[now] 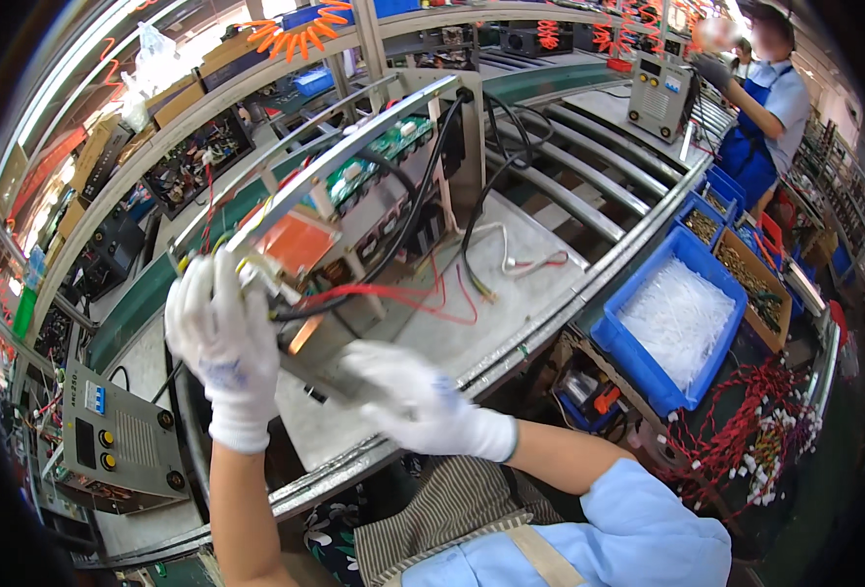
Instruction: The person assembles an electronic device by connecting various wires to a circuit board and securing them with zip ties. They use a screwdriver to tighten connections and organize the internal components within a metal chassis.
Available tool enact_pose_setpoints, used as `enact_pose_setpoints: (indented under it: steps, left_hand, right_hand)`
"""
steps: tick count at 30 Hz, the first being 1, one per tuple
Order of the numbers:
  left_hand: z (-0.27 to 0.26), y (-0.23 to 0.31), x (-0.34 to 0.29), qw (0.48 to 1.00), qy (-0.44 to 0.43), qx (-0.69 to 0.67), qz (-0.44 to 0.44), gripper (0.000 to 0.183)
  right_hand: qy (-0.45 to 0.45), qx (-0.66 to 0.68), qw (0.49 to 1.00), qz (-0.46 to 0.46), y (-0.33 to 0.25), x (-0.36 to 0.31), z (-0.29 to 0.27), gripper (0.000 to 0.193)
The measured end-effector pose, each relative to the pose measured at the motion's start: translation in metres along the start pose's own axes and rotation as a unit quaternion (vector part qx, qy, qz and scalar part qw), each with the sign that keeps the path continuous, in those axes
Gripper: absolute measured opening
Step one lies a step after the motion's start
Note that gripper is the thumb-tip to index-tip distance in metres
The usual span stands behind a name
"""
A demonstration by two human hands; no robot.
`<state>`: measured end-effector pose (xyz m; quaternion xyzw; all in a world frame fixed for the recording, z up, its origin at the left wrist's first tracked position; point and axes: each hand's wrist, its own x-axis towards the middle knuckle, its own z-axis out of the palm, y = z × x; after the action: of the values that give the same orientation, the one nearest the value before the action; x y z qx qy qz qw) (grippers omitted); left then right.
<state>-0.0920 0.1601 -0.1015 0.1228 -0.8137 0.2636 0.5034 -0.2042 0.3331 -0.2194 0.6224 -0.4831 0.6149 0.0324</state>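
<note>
My left hand (221,338), in a white glove, is raised at the near end of an opened welding machine (344,256). Its fingers curl closed beside wires and the end of the metal frame bar; what they grip is hidden. Green circuit boards (379,161), an orange panel (298,242) and black cables (423,201) show inside the machine. Thin red wires (393,292) hang out over the metal work plate (423,342). Lower right of them, my gloved right hand (418,399) hovers above the plate, slightly blurred, fingers apart with nothing visible in them.
A closed welding machine (124,440) stands at left, another (658,95) at the far right, near a co-worker (770,108) in a blue apron. Rollers (579,161) extend beyond the plate. At right are a blue bin (614,333) of white pieces and bundled red wires (746,430).
</note>
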Motion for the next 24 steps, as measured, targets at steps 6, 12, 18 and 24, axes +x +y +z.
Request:
enact_pose_setpoints:
  steps: [6,12,18,24]
  left_hand:
    - [-0.036,-0.057,-0.047,0.998,-0.017,0.029,-0.045,0.045]
    - [-0.064,-0.117,-0.083,0.994,-0.028,0.089,-0.056,0.044]
    - [-0.108,-0.169,-0.125,0.978,-0.055,0.188,-0.071,0.043]
    - [-0.107,-0.077,-0.094,0.985,-0.054,0.094,-0.131,0.051]
  right_hand:
    - [0.334,-0.058,0.911,0.234,0.117,0.056,-0.12,0.069]
    - [0.092,-0.297,0.895,0.321,0.213,0.104,-0.134,0.051]
    - [0.166,0.331,0.9,0.232,0.075,0.086,-0.085,0.03]
    - [0.171,0.443,0.864,0.167,-0.018,0.024,-0.064,0.038]
